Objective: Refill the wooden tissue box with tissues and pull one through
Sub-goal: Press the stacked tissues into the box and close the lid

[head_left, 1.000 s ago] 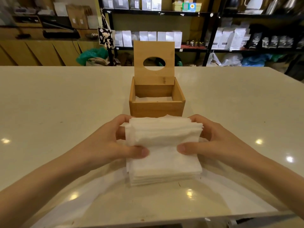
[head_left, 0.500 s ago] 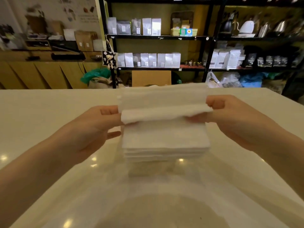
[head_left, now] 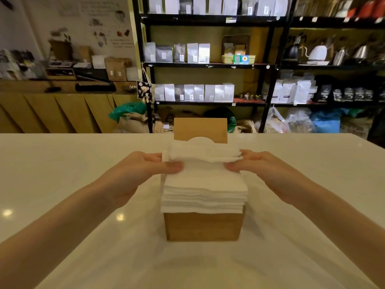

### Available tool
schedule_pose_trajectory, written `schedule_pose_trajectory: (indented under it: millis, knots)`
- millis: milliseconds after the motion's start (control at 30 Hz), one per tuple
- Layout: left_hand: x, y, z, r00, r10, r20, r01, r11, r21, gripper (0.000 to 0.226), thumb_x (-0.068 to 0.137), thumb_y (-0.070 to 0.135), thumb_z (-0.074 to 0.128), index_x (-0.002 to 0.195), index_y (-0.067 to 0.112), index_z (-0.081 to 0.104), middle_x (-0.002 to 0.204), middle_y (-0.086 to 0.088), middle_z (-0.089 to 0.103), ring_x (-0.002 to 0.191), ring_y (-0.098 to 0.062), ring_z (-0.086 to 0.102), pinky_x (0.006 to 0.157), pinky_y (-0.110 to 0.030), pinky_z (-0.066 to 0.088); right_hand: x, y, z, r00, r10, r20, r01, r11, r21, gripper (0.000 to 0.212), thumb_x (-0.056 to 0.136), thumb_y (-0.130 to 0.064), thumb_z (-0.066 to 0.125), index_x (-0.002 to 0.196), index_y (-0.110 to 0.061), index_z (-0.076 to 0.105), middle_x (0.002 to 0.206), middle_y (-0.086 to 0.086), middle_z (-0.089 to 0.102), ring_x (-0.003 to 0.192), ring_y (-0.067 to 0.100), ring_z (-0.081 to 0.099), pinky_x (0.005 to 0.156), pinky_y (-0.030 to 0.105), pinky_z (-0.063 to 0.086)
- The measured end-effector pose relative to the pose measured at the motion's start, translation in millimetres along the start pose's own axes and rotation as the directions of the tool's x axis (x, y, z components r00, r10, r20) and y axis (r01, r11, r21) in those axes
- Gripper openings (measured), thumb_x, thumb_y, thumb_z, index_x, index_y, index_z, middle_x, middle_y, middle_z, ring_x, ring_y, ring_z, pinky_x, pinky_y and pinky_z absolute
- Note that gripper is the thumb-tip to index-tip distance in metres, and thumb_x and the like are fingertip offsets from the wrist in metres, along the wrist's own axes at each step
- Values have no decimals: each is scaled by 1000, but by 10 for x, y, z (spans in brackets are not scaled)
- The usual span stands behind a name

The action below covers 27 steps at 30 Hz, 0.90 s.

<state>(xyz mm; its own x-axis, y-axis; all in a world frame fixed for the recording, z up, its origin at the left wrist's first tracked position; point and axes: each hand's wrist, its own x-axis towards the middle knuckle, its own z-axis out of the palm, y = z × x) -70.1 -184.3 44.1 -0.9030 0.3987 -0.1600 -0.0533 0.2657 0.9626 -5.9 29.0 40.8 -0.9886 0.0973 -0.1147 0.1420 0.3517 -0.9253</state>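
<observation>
**Stack is sitting on the box, not down in it yet**

So the loading step is what's in hand here. The tissue stack [head_left: 205, 191] is parked right over the open top of the wooden tissue box [head_left: 203, 226], with most of its thickness showing above the front rim. Whether the bottom sheets are inside the walls or just resting on the rim, I can't tell from this angle. The box itself is in the middle of the white table [head_left: 62, 163], straight in front of the person.

The 2 hands are both clamped on the stack. The left hand [head_left: 143, 174] has its thumb on top and fingers tucked behind the left edge, and the right hand [head_left: 264, 170] mirrors that on the right. The top sheets are bunched up and folded over between the thumbs.

The lid [head_left: 200, 130] stands upright at the back, and its oval hole is mostly hidden behind the tissues.

Next move, I'd guess: square the stack to the opening and press it down evenly. It looks about as wide as the box, so a corner could catch. Then the lid comes down and 1 sheet gets fed through the hole.

Materials: soft, floppy, slightly ragged paper layers against rigid, smooth, light-brown wood with crisp square corners. The table is glossy and shows lamp reflections.
</observation>
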Motion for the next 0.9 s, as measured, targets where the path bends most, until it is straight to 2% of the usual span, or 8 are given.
schedule_pose_trajectory:
  millis: [133, 200, 333, 400, 467, 567, 667, 900]
  knots:
    - [130, -9, -12, 1000, 7, 11, -8, 992, 128, 14, 69, 21, 72, 77, 10, 76, 92, 28, 52, 83, 9, 44, 86, -25, 29, 140, 75, -12, 999, 29, 19, -28, 999, -33, 4, 77, -25, 67, 75, -28, 67, 122, -17, 39, 115, 9, 34, 108, 34, 20]
    - [196, -14, -18, 999, 33, -12, -30, 977, 210, 19, 69, 21, 73, 81, 7, 75, 93, 30, 44, 83, 10, 40, 87, -28, 25, 196, 100, 8, 998, 29, 53, -25, 997, -71, 3, 75, -27, 68, 77, -27, 71, 134, -17, 43, 123, 12, 38, 113, 39, 20]
    - [302, -43, -49, 991, 117, -69, -81, 917, 391, 45, 65, 25, 77, 107, 11, 67, 88, 29, 45, 126, -3, 28, 95, -36, 25, 286, 104, 21, 999, 14, 37, -8, 990, -141, 3, 71, -27, 72, 72, -26, 74, 134, -16, 46, 122, 15, 43, 109, 36, 25]
    - [312, -52, -48, 982, 173, -71, -117, 863, 491, 43, 63, 27, 78, 102, 13, 67, 94, 30, 45, 134, -2, 18, 105, -39, 21, 317, 125, 22, 998, -54, 17, 56, 966, -250, 17, 63, -35, 73, 77, -25, 77, 138, -12, 46, 126, 17, 41, 110, 44, 29]
    - [313, -55, -23, 974, 220, -61, -145, 802, 579, 37, 64, 28, 77, 97, 17, 67, 97, 30, 43, 135, -2, 17, 109, -40, 17, 294, 109, 44, 997, -68, -21, 56, 932, -358, 14, 66, -36, 72, 75, -25, 76, 139, -12, 43, 132, 15, 32, 111, 48, 25]
    - [316, -82, 14, 967, 250, -43, -160, 733, 661, 25, 65, 30, 75, 88, 22, 68, 113, 26, 45, 136, -4, 15, 111, -44, 17, 267, 121, 32, 994, -81, -74, 38, 889, -457, 14, 73, -32, 69, 81, -21, 74, 142, -16, 38, 137, 10, 17, 114, 42, 13]
    - [328, -117, 12, 969, 244, -41, -150, 713, 685, 23, 66, 30, 75, 86, 20, 71, 138, 15, 41, 136, -5, 13, 112, -47, 18, 256, 128, 39, 987, -125, -98, 56, 849, -526, 20, 74, -34, 68, 84, -19, 76, 143, -17, 36, 136, 8, 15, 110, 37, 11]
    - [352, -116, 1, 975, 222, 30, -167, 632, 757, 16, 66, 36, 73, 79, 27, 66, 146, 14, 31, 137, -6, 7, 112, -45, 15, 228, 167, 75, 977, -184, -111, 86, 809, -582, 38, 70, -39, 67, 103, -21, 69, 132, -19, 48, 136, 7, 12, 111, 39, 17]
